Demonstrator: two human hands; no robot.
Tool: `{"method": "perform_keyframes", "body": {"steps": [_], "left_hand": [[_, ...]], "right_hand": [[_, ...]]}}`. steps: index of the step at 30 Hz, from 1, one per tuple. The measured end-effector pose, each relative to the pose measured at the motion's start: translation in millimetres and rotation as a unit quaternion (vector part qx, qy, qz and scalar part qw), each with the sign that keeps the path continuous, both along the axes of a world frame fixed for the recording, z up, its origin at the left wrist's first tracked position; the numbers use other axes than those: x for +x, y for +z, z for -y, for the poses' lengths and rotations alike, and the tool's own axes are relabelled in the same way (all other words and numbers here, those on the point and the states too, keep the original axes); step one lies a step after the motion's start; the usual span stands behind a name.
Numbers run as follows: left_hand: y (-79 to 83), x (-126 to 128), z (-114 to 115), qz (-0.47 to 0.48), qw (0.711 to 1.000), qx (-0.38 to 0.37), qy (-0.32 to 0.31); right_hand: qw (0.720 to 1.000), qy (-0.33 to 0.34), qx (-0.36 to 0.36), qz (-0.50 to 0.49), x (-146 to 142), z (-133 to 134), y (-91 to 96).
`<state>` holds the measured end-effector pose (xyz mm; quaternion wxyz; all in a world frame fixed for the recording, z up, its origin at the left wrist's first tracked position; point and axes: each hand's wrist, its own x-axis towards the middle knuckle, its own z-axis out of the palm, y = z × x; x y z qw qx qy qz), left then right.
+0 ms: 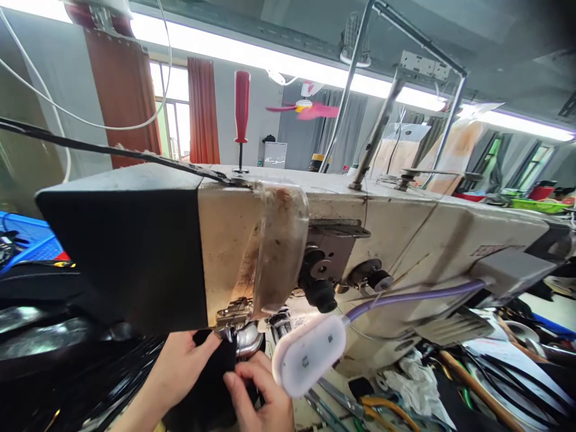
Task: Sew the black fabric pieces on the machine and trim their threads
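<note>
My left hand (180, 366) is closed on a piece of black fabric (204, 390) under the head of a sewing machine (231, 240). Its thumb lies close to the shiny metal parts (249, 339) around the presser foot, and its other fingertips are hidden. On the near right side of those parts, my right hand (263, 393) pinches the fabric's edge between thumb and forefinger. A white lamp (310, 354) on a purple flexible neck (418, 292) covers part of that hand. The needle cannot be made out.
A red-handled screwdriver (242, 108) stands upright on top of the machine. Orange-handled pliers (389, 411), a wooden stick (477, 390) and crumpled white cloth (418, 381) lie to the right. Dark glossy material (49, 342) is heaped at left, near a blue basket (33, 237).
</note>
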<state>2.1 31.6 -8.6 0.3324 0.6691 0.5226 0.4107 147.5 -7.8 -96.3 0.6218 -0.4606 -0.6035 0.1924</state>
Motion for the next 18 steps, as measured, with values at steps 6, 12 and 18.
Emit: {"method": "perform_keyframes", "body": {"steps": [6,12,18], "left_hand": [[-2.6,-1,-3,-0.012,1.0,0.013,0.022],[-4.4,-3,-3,-0.027,0.999,0.026,0.037],[-4.5,1,-4,-0.017,0.998,0.043,0.034]], "right_hand": [[0.999,-0.042,0.015,-0.023,-6,0,0.8],[0.996,-0.075,0.003,-0.038,-10,0,0.5],[0.997,-0.062,0.023,-0.029,-11,2,3.4]]}}
